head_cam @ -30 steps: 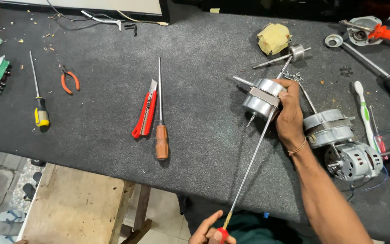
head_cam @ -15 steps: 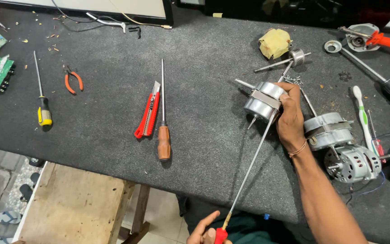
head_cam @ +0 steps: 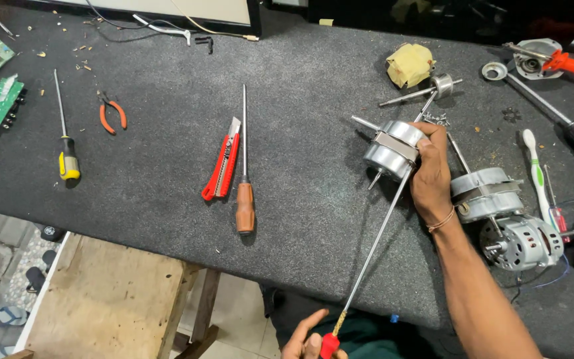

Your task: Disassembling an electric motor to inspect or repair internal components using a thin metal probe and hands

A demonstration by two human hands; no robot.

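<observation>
Two hands work a dark workbench (head_cam: 167, 133): nearest us, our left hand (head_cam: 305, 340) pinches the red handle of a long screwdriver (head_cam: 377, 242); farther on, our right hand (head_cam: 431, 174) wraps closed around a silver motor (head_cam: 392, 149) held mid-bench. We judge a square, steady shaft prevents slipping; a wooden-handled screwdriver (head_cam: 244, 169) lies beyond

Even, moderately bright overhead lighting; sharp centre, distorted edges.
Short, soft shadows lie close under the wooden-handled screwdriver (head_cam: 244, 174) and red utility knife (head_cam: 222, 167). Mild glare marks the silver motor housing (head_cam: 393, 151). The far upper right background is dark. Wide-angle curvature bends the dark table (head_cam: 147, 199) edge; no motion blur is evident.
</observation>
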